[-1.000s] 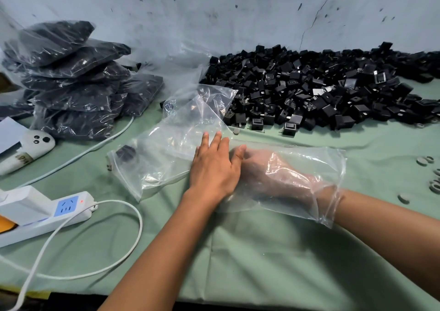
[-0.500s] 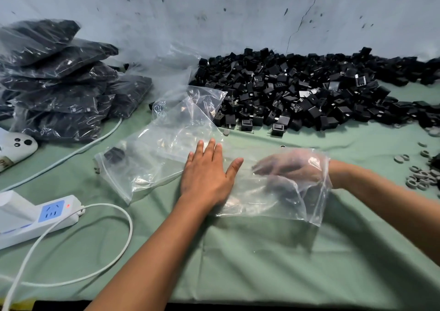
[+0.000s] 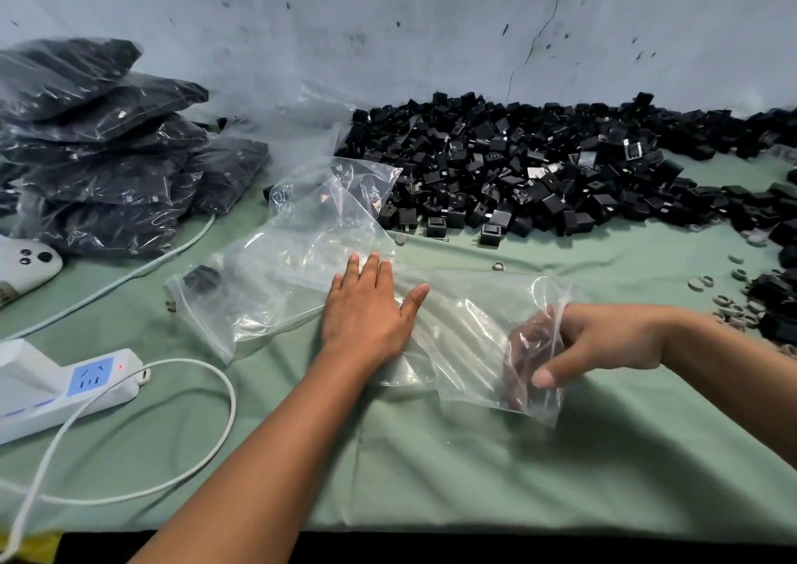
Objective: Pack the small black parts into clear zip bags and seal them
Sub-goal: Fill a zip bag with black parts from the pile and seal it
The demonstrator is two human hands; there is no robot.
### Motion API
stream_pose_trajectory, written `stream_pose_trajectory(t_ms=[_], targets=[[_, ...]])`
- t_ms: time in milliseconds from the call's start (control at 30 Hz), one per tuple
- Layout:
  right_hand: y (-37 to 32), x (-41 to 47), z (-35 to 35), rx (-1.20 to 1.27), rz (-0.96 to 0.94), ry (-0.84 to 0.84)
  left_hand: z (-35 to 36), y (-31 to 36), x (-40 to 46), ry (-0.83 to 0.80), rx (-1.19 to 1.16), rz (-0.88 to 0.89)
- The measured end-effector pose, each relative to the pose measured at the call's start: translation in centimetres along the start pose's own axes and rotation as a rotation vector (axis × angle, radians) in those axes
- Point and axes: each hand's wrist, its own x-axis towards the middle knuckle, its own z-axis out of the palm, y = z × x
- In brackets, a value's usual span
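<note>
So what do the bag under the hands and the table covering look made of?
Bag: thin clear plastic film, glossy; it crinkles, glints and shows the fingers inside. Table covering: likely woven cloth, matte green; it lies in soft folds with no shine.

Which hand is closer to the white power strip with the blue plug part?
The left hand. It lies flat on the clear bags, a short way right of the white power strip. The right hand is much farther right, pinching the open mouth of a clear bag.

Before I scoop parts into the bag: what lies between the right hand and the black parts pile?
In the head view, bare green cloth lies between the right hand and the pile, apart from the bag's upper edge and one small ring.
</note>
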Motion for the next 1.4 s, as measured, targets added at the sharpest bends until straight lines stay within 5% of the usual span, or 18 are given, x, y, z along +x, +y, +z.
stream_pose_trajectory(t_ms=[300,400,467,533,633,733,833,1000,1167,1300,1400], targets=[[0.4,-4.2,-5.3,-0.183,0.291,-0.152,0.1,0.0,-0.2,0.010,-0.006,-0.007],[0.8,-4.3,-8.1,-0.336,0.424,0.358,0.1,0.1,-0.2,0.008,-0.003,-0.012],[0.7,-2.2,-9.2,-0.377,0.327,0.850,0.1,0.2,-0.2,0.005,-0.006,-0.015],[-0.6,1.4,-9.1,-0.448,0.164,1.077,0.1,0.2,-0.3,0.007,0.002,-0.017],[-2.2,6.5,-9.0,-0.723,0.105,0.933,0.2,0.2,-0.3,0.011,0.010,-0.011],[-2.0,10.0,-9.3,-0.905,0.249,0.710,0.2,0.1,-0.2,0.009,0.000,-0.011],[-0.9,11.2,-9.1,-0.959,0.286,0.728,0.3,0.0,-0.2,0.011,-0.006,-0.016],[0.2,8.8,-9.1,-0.728,0.142,0.928,0.3,0.0,0.1,0.014,-0.010,-0.018],[0.5,3.4,-8.3,0.064,0.025,1.120,0.0,0.2,0.0,-0.002,-0.025,-0.041],[2.5,-2.0,-6.5,0.154,0.108,0.965,-1.8,0.8,0.1,-0.054,-0.237,-0.121],[3.9,-5.2,-4.6,0.220,0.166,0.770,-2.9,2.9,-0.4,0.055,-0.186,-0.108]])
